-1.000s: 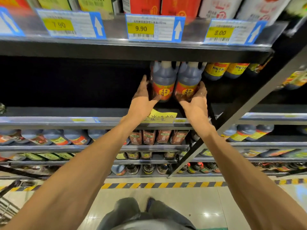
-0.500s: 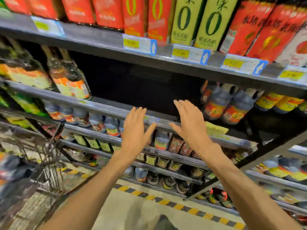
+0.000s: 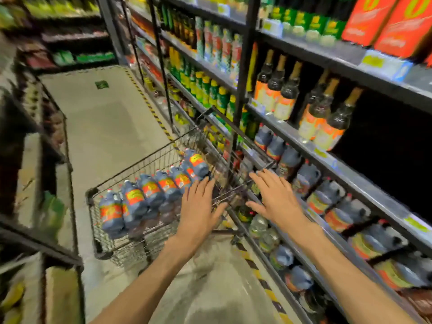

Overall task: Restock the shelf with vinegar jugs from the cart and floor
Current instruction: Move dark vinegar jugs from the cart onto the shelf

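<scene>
Left hand [image 3: 198, 206]: fingers straight and slightly spread, palm down, holding nothing, reaching over the near right corner of the cart; fingertips just beside the nearest jugs, contact cannot be told through the blur; right hand [image 3: 277, 196]: fingers straight and fanned, likewise holding nothing, held between the cart's right rim and the shelving; wire shopping cart [image 3: 100, 230]: standing in the aisle, its right side close along the shelving; vinegar jugs [image 3: 149, 191]: a row of dark grey jugs with orange-red labels, lying on their sides and packed against one another, running from the cart's near left corner toward its far right corner, the farthest one propped higher against the far wall of the basket; shelving unit [image 3: 350, 181]: at the person's right, several tiers running away down the aisle; lower tiers stocked with more dark jugs [image 3: 327, 195] bearing orange and yellow labels; middle tier carrying tall dark bottles [image 3: 332, 118] with tan necks and orange labels at its front edge, with a dark unfilled stretch to their right; top tier carrying red cartons [image 3: 383, 22] and green-labelled bottles [image 3: 311, 22], price tags along its front edge; floor [image 3: 105, 118]: pale, with a yellow-and-black striped strip [image 3: 149, 106] along the foot of the shelving; far shelves blurred, contents not legible.
</scene>
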A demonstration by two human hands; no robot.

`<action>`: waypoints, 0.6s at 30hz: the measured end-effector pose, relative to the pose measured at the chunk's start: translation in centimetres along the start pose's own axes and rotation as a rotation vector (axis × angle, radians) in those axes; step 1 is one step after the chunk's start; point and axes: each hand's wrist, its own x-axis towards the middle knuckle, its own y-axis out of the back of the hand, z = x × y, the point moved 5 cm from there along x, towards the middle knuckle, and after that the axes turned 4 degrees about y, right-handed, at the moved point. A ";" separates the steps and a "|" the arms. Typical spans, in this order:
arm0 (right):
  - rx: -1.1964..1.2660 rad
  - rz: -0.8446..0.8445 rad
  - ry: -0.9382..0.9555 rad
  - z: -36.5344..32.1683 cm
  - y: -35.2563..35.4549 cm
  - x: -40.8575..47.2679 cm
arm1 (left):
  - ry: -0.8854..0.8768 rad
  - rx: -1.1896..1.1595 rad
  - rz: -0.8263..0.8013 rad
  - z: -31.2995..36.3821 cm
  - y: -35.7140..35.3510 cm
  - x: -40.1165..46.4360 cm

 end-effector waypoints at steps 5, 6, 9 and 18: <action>0.096 -0.064 0.197 -9.8 -3.4 7.6 | 0.246 0.006 0.034 -12.4 2.9 -2.7; 0.102 -0.070 0.233 -11.1 -4.2 8.9 | 0.294 0.003 0.038 -14.3 3.1 -3.1; 0.134 -0.084 0.308 -14.2 -6.6 12.7 | 0.405 0.002 0.025 -19.5 2.8 -3.6; 0.214 -0.224 0.379 -15.5 -15.0 25.5 | 0.639 -0.016 -0.052 -30.6 -1.7 1.7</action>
